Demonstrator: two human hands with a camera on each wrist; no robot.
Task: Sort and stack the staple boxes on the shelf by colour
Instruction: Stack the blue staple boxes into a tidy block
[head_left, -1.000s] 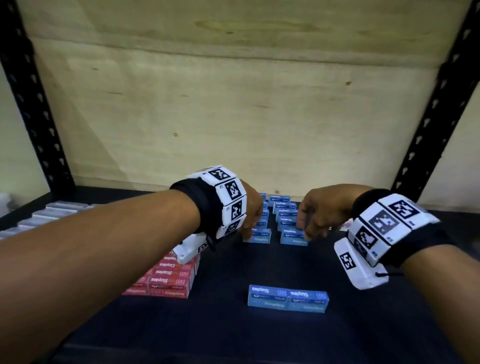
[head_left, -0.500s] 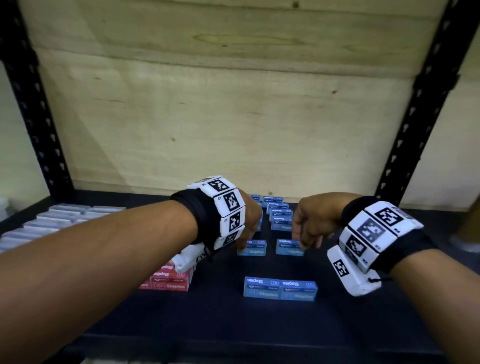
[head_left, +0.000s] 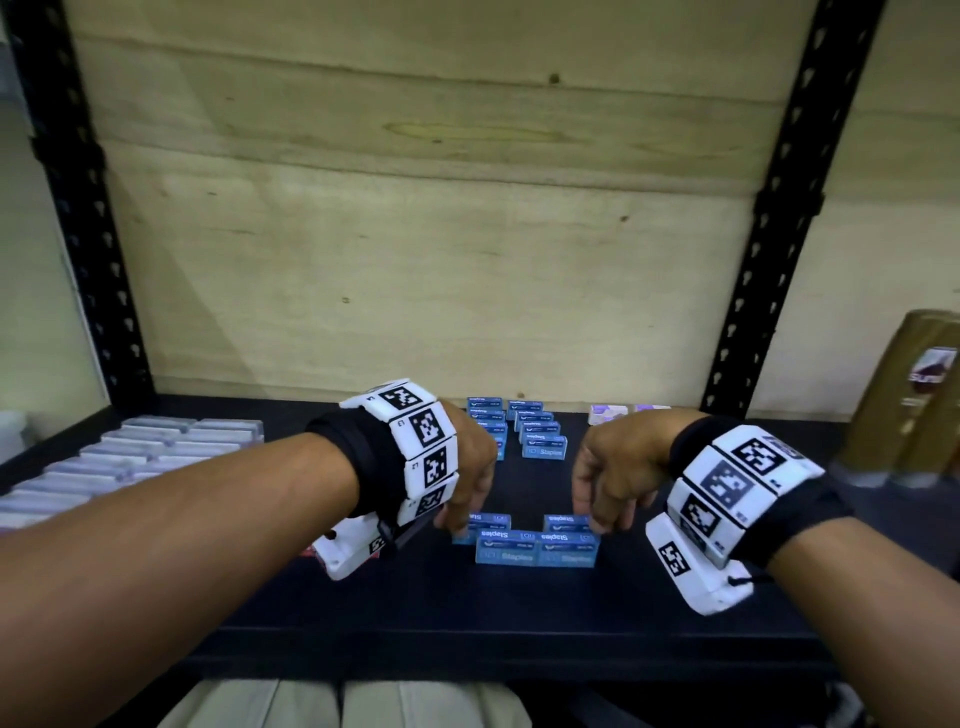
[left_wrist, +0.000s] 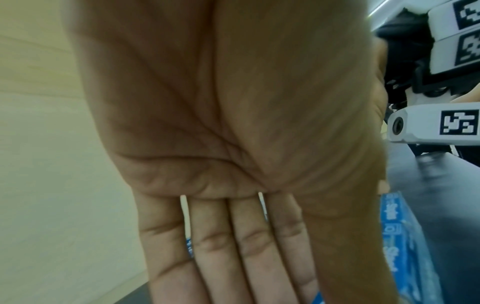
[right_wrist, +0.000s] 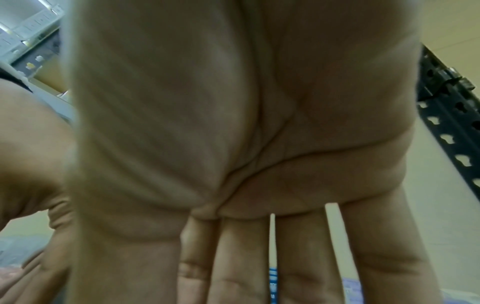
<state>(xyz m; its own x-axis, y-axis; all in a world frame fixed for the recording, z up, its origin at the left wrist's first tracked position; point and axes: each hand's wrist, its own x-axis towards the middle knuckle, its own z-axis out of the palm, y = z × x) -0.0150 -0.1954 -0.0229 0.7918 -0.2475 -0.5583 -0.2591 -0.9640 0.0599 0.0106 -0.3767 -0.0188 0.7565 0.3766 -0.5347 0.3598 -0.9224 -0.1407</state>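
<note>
Two blue staple boxes lie end to end near the shelf's front. Just behind them are two more: the left blue box under my left hand and the right blue box under my right hand. Both wrist views show straight fingers pointing down; the fingertips touch the outer ends of these boxes. Further back stand two rows of blue boxes. A red box stack is mostly hidden behind my left wrist.
Rows of pale grey boxes fill the shelf's left side. Small purple boxes sit at the back right. A gold package stands at the far right. Black slotted uprights frame the plywood back wall.
Both hands have drawn back toward the front edge, each sliding one blue box from the rows to just behind the front pair.
</note>
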